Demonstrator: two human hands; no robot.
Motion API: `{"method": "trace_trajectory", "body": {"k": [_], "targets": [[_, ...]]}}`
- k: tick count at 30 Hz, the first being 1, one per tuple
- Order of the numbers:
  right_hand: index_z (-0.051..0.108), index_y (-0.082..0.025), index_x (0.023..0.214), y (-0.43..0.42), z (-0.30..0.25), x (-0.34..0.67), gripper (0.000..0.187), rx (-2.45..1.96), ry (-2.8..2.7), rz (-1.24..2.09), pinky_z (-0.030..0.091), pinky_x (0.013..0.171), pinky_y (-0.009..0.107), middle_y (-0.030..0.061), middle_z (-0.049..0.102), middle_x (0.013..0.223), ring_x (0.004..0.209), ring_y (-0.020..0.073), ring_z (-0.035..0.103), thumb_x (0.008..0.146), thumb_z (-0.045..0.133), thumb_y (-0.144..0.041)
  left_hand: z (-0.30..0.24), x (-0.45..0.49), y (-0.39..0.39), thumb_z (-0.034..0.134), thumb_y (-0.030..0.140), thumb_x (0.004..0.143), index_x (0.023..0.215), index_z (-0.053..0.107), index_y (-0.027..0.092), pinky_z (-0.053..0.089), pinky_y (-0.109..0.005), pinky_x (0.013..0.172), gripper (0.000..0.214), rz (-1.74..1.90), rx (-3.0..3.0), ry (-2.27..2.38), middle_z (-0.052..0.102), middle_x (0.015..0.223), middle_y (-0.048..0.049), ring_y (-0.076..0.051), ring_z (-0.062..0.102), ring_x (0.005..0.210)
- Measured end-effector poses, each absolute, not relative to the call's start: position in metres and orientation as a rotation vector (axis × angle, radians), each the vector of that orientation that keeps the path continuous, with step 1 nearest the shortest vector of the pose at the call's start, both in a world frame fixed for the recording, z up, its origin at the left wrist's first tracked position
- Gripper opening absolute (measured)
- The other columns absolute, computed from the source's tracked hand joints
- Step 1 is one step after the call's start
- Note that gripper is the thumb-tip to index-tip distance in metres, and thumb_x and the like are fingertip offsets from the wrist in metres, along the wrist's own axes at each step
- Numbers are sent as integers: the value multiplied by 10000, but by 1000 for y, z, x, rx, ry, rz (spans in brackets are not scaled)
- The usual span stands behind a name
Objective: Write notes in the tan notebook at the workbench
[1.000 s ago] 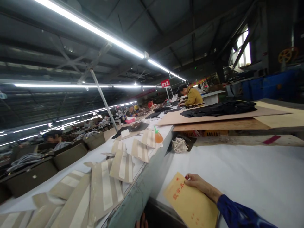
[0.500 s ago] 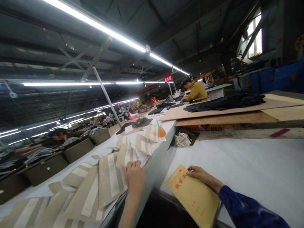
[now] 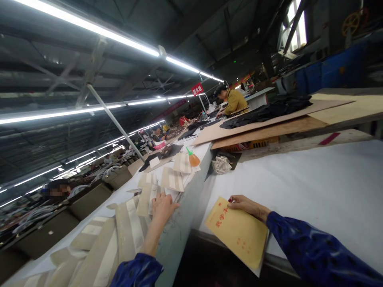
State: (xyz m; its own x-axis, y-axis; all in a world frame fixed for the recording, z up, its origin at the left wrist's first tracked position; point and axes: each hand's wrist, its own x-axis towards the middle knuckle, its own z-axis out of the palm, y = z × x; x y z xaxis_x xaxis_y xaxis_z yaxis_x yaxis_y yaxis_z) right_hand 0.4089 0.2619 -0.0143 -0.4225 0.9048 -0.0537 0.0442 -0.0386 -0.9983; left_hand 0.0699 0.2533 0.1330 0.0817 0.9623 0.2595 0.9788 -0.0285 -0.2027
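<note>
Left hand (image 3: 161,205) now flat on striped pieces (image 3: 146,199) by table edge, right hand (image 3: 243,204) pressing notebook (image 3: 236,233), neither grip closed.

Both arms wear long, loose sleeves of deep blue cloth with a faint sheen and soft creases. The cuff behind the left hand (image 3: 161,206) sits partway up the forearm, leaving it bare; behind the right hand (image 3: 243,204) the sleeve ends at the wrist. Both hands are bare.

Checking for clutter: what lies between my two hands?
In the head view, the grey-green table edge and a dark gap lie between the left hand on the beige striped pieces and the right hand on the yellow notebook.
</note>
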Motion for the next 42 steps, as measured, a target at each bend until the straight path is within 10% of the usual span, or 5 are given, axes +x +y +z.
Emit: {"method": "trace_trajectory", "body": {"k": [22,42], "targets": [[587,-125,1039,260,-14,413,235,-1068,-1579,1532,516,595,249,15,649,858,678,110,614,918,607,-325,120,90,255,307,80,855,1092,560,88,388,-447,906,346,51,-2008,-1757,641,1089,-138,-323,566,1073],[597,-120,941,253,-3,412,216,-1089,-1508,1549,489,564,227,1,634,803,652,99,596,910,619,-333,128,80,271,514,320,900,954,667,146,403,-417,888,238,50,-1930,-1784,708,948,-119,-310,638,1006]]}}
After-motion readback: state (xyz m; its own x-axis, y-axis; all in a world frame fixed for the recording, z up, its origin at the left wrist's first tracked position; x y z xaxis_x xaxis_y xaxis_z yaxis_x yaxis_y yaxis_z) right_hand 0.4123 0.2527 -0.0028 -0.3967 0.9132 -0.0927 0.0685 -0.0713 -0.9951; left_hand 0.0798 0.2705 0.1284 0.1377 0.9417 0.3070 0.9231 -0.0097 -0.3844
